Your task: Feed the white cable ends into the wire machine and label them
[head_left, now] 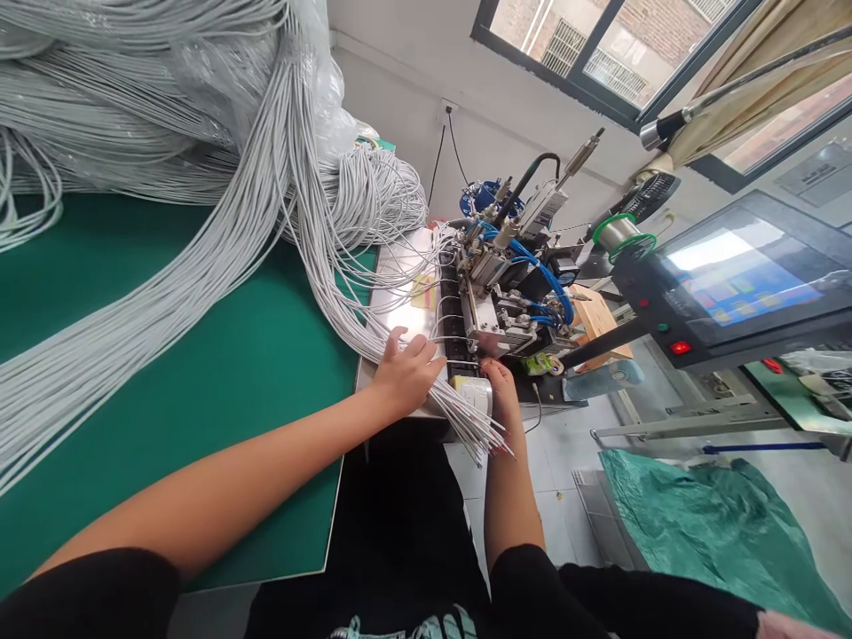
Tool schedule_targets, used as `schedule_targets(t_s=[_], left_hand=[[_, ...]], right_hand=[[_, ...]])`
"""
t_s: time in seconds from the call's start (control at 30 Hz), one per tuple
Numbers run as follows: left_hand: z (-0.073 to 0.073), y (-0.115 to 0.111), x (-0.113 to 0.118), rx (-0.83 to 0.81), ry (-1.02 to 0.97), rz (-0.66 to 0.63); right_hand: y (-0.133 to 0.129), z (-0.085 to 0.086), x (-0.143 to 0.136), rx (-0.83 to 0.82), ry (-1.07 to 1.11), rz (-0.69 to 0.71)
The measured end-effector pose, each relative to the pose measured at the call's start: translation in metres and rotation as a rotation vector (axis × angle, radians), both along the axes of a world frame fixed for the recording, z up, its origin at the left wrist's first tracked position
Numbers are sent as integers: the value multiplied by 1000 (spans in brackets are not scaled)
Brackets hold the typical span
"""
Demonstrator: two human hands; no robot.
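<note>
My left hand point(407, 373) lies over a thick bundle of thin white cables point(466, 413), its thumb and forefinger closed on one cable that runs to the right. My right hand point(499, 382) is at the front edge of the machine point(485, 302), its fingertips pinched at the far end of that cable. The bundle's loose ends, with reddish tips, hang between my two forearms. Several single cables lie across the dark track point(453, 311) of the machine. A white and yellow roll point(474, 392) sits just below the track.
Large coils of white cable point(133, 115) are heaped on the green table point(266, 373) at the left. A touch screen point(745, 275) and a solder-like wire spool point(619, 235) stand at the right. Green sheeting point(719, 524) lies on the floor.
</note>
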State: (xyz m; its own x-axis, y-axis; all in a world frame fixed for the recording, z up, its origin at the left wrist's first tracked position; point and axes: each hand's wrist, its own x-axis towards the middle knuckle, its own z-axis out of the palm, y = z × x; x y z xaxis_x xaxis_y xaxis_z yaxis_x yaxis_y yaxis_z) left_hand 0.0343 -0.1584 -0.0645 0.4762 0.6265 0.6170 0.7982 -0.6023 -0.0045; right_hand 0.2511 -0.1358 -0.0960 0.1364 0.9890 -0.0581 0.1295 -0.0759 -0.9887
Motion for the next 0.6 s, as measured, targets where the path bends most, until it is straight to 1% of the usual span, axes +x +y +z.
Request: schedule_targets(t_s=[0.1, 0.17, 0.3, 0.37, 0.47, 0.6], left_hand=[[-1, 0, -1, -25, -2, -3], [-1, 0, -2, -35, -5, -5], [-1, 0, -3, -31, -7, -27], [-1, 0, -3, -23, -2, -45], [-1, 0, -4, -9, 2, -78], [-1, 1, -4, 22, -19, -121]], right_hand=[[-4, -3, 4, -16, 14, -1], [-11, -4, 11, -17, -14, -8], [-34, 0, 33, 24, -127, 20], [-50, 6, 45, 41, -173, 82], [-72, 18, 59, 60, -264, 217], [-89, 32, 64, 43, -363, 392]])
